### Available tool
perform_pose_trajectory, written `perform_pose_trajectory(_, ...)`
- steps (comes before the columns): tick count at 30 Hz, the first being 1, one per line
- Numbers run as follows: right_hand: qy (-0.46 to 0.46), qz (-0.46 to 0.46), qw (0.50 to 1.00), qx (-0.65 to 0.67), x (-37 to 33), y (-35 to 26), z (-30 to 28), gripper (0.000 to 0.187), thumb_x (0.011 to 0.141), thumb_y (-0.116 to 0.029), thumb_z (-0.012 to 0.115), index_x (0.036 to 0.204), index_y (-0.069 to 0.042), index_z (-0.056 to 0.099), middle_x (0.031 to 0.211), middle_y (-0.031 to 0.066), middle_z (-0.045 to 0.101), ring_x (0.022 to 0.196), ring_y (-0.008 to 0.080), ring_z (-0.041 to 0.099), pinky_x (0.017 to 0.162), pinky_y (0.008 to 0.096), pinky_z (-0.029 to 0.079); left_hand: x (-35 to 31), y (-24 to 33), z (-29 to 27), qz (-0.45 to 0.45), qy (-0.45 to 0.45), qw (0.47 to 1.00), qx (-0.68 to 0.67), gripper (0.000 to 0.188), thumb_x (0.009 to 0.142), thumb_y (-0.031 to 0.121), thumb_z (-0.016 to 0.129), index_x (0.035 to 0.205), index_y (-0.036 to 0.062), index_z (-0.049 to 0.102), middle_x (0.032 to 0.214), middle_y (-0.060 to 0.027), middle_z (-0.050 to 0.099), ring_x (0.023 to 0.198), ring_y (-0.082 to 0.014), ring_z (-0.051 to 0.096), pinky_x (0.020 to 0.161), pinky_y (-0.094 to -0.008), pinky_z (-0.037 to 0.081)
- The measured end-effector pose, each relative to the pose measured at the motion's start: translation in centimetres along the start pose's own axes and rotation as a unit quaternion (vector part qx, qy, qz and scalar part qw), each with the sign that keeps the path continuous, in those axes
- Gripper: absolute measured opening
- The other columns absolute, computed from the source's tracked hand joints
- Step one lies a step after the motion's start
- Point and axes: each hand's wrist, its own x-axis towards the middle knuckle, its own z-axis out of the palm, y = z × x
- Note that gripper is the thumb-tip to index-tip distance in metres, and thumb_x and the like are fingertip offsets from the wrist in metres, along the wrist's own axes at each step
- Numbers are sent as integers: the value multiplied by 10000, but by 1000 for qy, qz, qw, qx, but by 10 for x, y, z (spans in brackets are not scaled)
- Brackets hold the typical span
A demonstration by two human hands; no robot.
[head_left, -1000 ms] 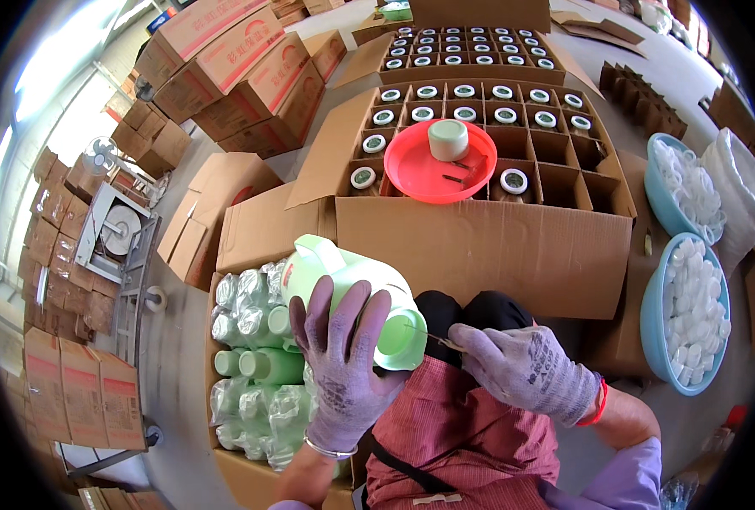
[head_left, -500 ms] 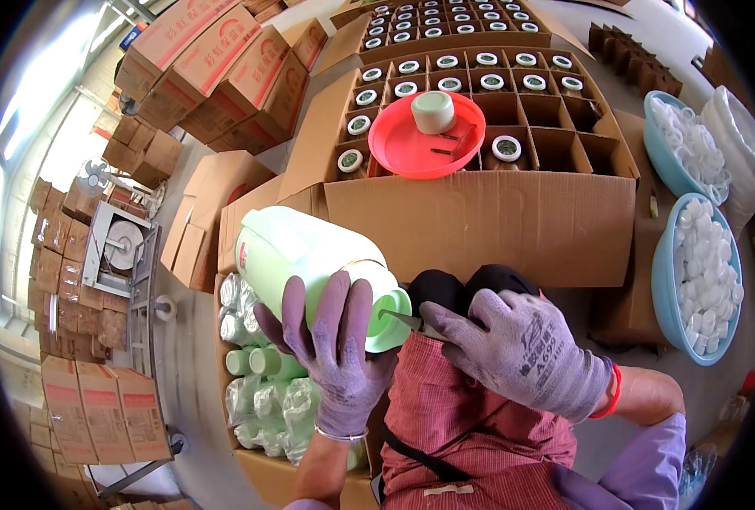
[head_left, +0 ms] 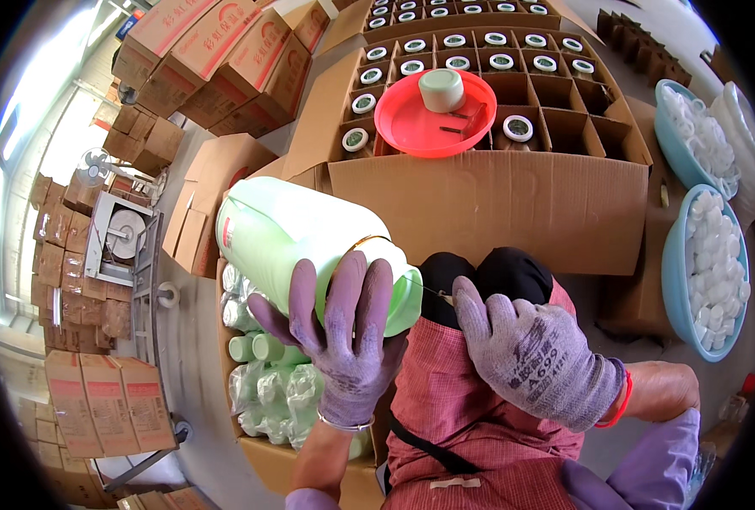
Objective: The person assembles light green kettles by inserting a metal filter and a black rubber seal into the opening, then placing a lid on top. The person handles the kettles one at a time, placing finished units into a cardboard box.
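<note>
A pale green thermos flask (head_left: pixel 292 221) lies tilted across my lap, its mouth toward the right. My left hand (head_left: pixel 343 340), in a purple-grey glove, holds it around the neck, fingers long over its near side. A gold-coloured ring shows where neck meets body. My right hand (head_left: pixel 539 353), gloved alike, is closed just right of the mouth. It grips a small knife (head_left: pixel 435 293), whose thin blade shows nearly edge-on and points at the rim. The knife's handle is hidden in the glove; whether the blade touches the rim I cannot tell.
Ahead stands a divided carton (head_left: pixel 488 204) with several white-capped flasks, and on it a red basin (head_left: pixel 403 123) holding a green cup (head_left: pixel 441 89). Blue basins of white caps (head_left: pixel 668 255) and white rings (head_left: pixel 662 110) stand right. Lower left, a carton holds plastic-wrapped green parts (head_left: pixel 275 395).
My right hand has drawn back a little to the right from the flask's mouth, and the blade has turned nearly edge-on. The flask has shifted slightly left and up in view.
</note>
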Motion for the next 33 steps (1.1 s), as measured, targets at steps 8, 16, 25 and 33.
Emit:
perform_pose_trajectory(8, -24, 8, 971, 236, -1, 6, 23, 372, 923, -131, 578, 1253, 38, 548, 651, 97, 576, 555, 258, 613, 496, 384, 474, -5, -1, 5, 21, 60, 998, 6, 535, 731, 252, 827, 1189, 131, 580, 1247, -71, 541, 1314, -391, 384, 1184, -626, 136)
perform_pose_trajectory(16, -42, -11, 889, 456, 1, 9, 36, 236, 988, -152, 524, 1157, 10, 551, 599, 150, 599, 573, 272, 655, 537, 388, 509, -16, -7, 13, 23, 69, 997, 6, 546, 764, 390, 795, 1169, 104, 567, 1240, -66, 527, 1299, -393, 386, 1165, -634, 176)
perform_pose_trajectory(25, -374, 112, 541, 745, 23, 20, 15, 360, 1030, -317, 489, 1108, 20, 587, 699, 53, 641, 536, 111, 623, 482, 262, 525, -23, -9, 17, 16, 63, 998, 5, 600, 849, 390, 737, 1272, 39, 495, 1280, -155, 495, 1266, -452, 417, 1057, -628, 348)
perform_pose_trajectory(33, -377, 116, 153, 906, 16, -15, 35, 283, 1061, -267, 455, 1029, -10, 570, 666, 27, 552, 431, 84, 483, 350, 239, 351, -27, -13, 29, -36, 157, 986, -40, 662, 887, 515, 653, 1290, 11, 507, 1305, -158, 490, 1253, -440, 431, 1039, -597, 370)
